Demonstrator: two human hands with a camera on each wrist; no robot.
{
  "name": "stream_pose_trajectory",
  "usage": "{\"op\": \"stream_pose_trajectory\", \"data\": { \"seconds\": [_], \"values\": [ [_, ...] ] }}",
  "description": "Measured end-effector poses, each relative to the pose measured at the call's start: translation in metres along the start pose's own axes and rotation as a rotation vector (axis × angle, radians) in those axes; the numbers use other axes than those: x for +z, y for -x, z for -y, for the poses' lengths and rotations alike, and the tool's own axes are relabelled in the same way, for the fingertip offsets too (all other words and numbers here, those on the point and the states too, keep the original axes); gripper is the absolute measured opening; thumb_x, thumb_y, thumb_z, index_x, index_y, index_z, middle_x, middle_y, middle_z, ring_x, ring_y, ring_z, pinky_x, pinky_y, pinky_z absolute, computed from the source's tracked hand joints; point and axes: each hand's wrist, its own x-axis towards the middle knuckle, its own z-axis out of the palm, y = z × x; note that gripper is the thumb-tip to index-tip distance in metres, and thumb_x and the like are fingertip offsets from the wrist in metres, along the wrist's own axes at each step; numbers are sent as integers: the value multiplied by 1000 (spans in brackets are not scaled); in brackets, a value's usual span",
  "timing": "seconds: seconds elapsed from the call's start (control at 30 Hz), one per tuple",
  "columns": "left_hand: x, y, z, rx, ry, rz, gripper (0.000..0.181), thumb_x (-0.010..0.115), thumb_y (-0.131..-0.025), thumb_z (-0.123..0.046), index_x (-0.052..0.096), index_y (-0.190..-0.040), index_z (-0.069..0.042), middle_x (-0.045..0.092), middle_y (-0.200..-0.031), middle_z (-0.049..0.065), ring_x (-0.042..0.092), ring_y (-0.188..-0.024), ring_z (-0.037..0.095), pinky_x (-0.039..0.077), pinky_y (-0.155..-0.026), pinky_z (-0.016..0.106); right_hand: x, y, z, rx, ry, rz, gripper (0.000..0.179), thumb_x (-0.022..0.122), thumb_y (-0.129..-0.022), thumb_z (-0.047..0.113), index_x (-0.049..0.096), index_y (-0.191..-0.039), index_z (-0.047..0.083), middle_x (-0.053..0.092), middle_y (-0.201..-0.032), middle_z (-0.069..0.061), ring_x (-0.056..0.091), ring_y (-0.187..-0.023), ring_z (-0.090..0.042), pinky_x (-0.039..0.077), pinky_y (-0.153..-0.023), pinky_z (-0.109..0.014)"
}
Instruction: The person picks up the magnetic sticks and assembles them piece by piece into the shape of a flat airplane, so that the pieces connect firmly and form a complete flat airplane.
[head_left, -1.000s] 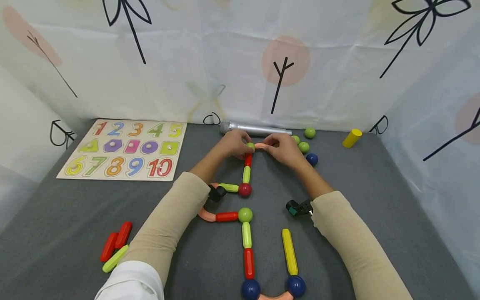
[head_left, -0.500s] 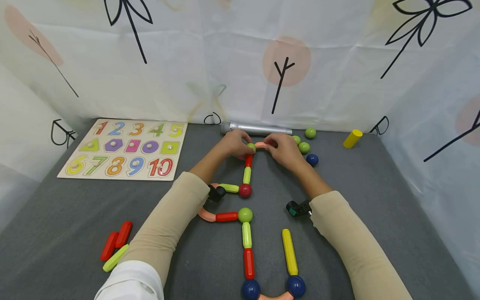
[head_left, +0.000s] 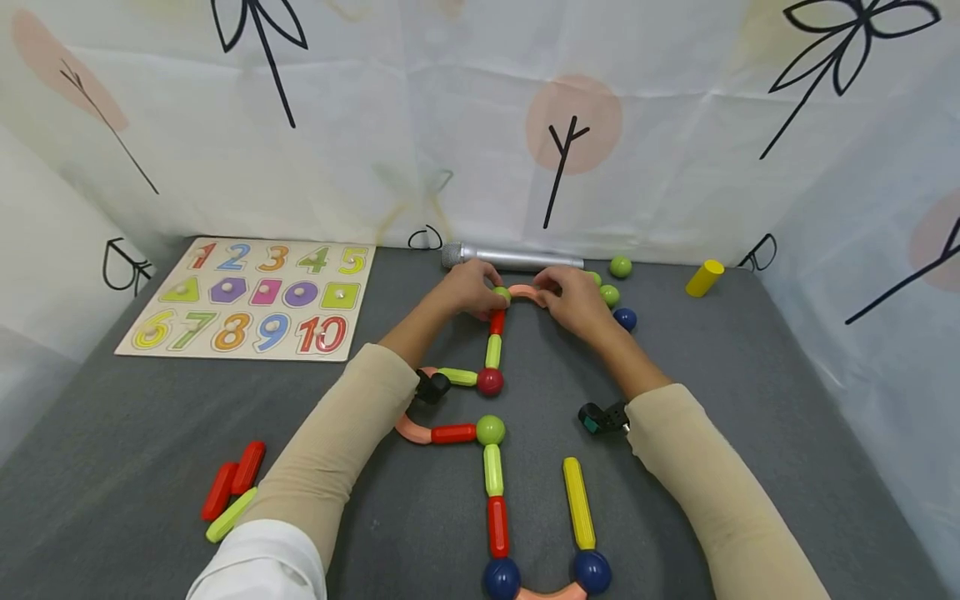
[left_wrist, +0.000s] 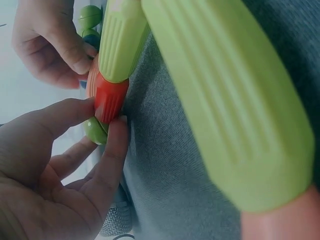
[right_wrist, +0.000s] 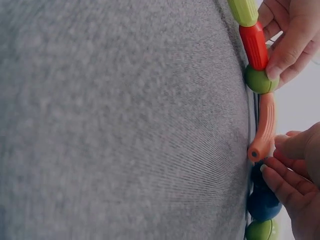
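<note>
Near the grey worktop's (right_wrist: pixel 125 120) visible edge, the left hand (right_wrist: pixel 296 42) holds a green ball (right_wrist: pixel 256 81) between a red stick (right_wrist: pixel 254 46) and a curved salmon piece (right_wrist: pixel 267 117). The right hand (right_wrist: pixel 301 177) lies just beside that piece, near a blue ball (right_wrist: pixel 264 204).

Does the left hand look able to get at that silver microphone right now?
Probably yes: the microphone lies just beyond the left hand, with nothing visible in between, though it would likely have to leave the green ball first.
</note>
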Motion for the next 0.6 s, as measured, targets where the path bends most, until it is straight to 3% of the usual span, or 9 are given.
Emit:
{"op": "stream_pose_trajectory", "data": {
  "seconds": [0.13,0.27,0.37,0.47,0.6],
  "values": [
    [-9,13,0,34,-139,-20,40,70,-93,-27,62,-126,-6,64,-112,12,65,-81,21,52,-78,33,-4,6,1,-19,-39,-30,17,66,-96,1,70,-111,-4,69,-107,-18,64,-97,-32,49,-86,-45],
    [-36,50,12,89,-275,-37,44,67,-95,-33,61,-130,-6,65,-111,10,64,-84,22,48,-81,40,-10,17,6,-65,-29,-46,16,65,-95,0,71,-110,-4,69,-105,-18,64,-95,-32,49,-85,-45],
    [-64,99,36,114,-300,-36,37,67,-96,-31,64,-122,-5,66,-102,10,63,-76,21,49,-73,41,-16,31,9,-94,-20,-36,16,65,-94,-2,71,-109,-4,68,-106,-18,64,-94,-32,51,-84,-45],
    [-85,155,69,76,-309,-45,29,70,-94,-29,66,-112,-6,66,-95,7,61,-73,19,49,-67,39,-22,45,9,-123,-34,-16,17,66,-93,-4,71,-110,-4,68,-107,-18,65,-94,-31,53,-81,-44],
    [-95,220,109,-16,-359,-50,28,75,-90,-30,66,-104,-7,64,-90,1,59,-77,19,48,-64,36,-25,58,11,-175,-51,-2,18,68,-92,-5,71,-109,-4,69,-105,-16,66,-92,-30,54,-79,-44]
  ]
}}
